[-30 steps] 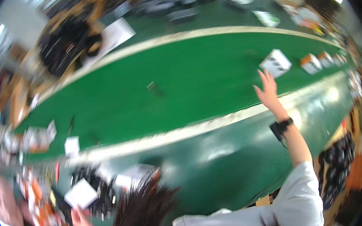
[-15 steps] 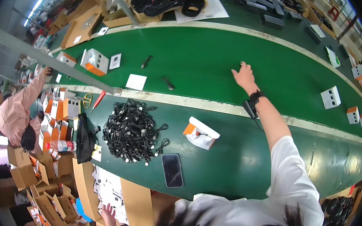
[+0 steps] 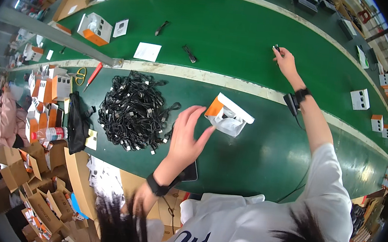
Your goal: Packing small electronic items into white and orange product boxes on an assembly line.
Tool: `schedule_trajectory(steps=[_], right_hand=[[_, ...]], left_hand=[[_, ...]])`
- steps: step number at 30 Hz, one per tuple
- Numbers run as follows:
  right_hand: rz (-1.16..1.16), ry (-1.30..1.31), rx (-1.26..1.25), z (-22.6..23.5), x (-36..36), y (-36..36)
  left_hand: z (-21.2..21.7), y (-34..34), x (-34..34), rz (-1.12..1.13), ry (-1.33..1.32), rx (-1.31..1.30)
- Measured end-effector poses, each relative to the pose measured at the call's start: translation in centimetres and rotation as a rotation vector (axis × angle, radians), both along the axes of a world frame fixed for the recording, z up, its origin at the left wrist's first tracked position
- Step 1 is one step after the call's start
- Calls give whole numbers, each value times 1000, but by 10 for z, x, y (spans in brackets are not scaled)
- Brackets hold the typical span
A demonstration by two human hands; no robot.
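Note:
My left hand (image 3: 185,134) is open above the green table, thumb and fingers spread. Its fingertips come close to an open white-and-orange box (image 3: 237,107) with a whitish bag inside; whether they touch it I cannot tell. Out over the green belt (image 3: 231,35), my right hand (image 3: 286,63) pinches a small dark thing (image 3: 277,47) with a light tip, too small to name surely. Left of my left hand lies a heap of black cables (image 3: 131,112) with pale plugs. A dark phone (image 3: 191,172) is partly hidden behind my left wrist.
On the belt lie two black cables (image 3: 189,54), a white sheet (image 3: 147,52) and several small boxes (image 3: 360,99). Scissors (image 3: 81,76), a red-handled tool (image 3: 94,75) and a bottle (image 3: 50,134) lie at left. A metal post (image 3: 56,35) crosses there; another person (image 3: 5,117) sits beyond.
My left hand has come up from the carton of white papers to the box on the table. My right hand, empty before, has closed on a small dark thing. The view has shifted.

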State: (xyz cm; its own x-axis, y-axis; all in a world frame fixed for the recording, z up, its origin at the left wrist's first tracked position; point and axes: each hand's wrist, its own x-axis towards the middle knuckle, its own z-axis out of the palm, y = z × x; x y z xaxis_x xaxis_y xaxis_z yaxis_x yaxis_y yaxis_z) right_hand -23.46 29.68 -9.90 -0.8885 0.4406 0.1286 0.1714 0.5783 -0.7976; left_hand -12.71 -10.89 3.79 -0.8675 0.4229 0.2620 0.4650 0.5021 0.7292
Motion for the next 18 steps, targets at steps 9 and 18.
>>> schedule_trajectory(steps=[9,18], right_hand=[[511,-532,-986,183,207,-186],[340,109,-200,128,168,-241]], left_hand=[[-19,20,0,-259,349,-386],[-16,26,-5,-441,282,-554]])
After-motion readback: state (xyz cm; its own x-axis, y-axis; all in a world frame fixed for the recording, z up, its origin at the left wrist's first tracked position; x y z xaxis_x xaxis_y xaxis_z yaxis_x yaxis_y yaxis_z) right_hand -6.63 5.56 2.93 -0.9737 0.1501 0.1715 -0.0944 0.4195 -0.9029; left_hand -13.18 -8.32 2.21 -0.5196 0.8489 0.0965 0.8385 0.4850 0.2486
